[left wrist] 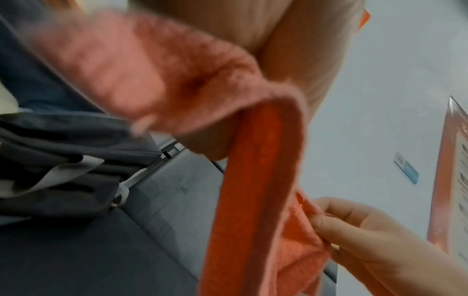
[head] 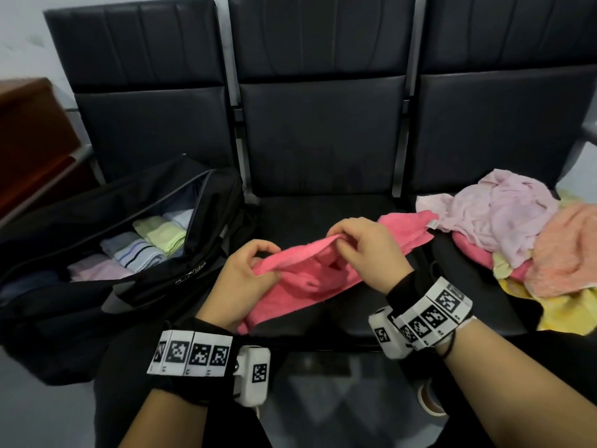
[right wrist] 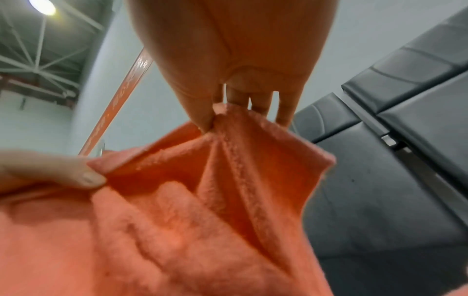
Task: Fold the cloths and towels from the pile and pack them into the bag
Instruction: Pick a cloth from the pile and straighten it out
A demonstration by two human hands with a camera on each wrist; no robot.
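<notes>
A bright pink towel [head: 310,273] lies rumpled across the middle black seat, its far end reaching toward the pile. My left hand [head: 248,270] pinches its near-left edge. My right hand [head: 358,244] pinches the upper edge a little further right. The right wrist view shows that pinch on the towel [right wrist: 228,180] between thumb and fingers, with my left hand [right wrist: 63,172] on the neighbouring edge. In the left wrist view the towel's hem [left wrist: 260,190] runs down to my right hand [left wrist: 354,226]. The pile [head: 517,234] of pink, peach and yellow cloths sits on the right seat. The black bag [head: 135,240] lies unzipped on the left seat.
Several folded towels, green, striped, pale pink, fill the bag's opening [head: 142,247]. A row of black padded seats [head: 319,130] with backrests runs behind. A brown cabinet [head: 29,130] stands at the far left. Grey floor lies below the seat's front edge.
</notes>
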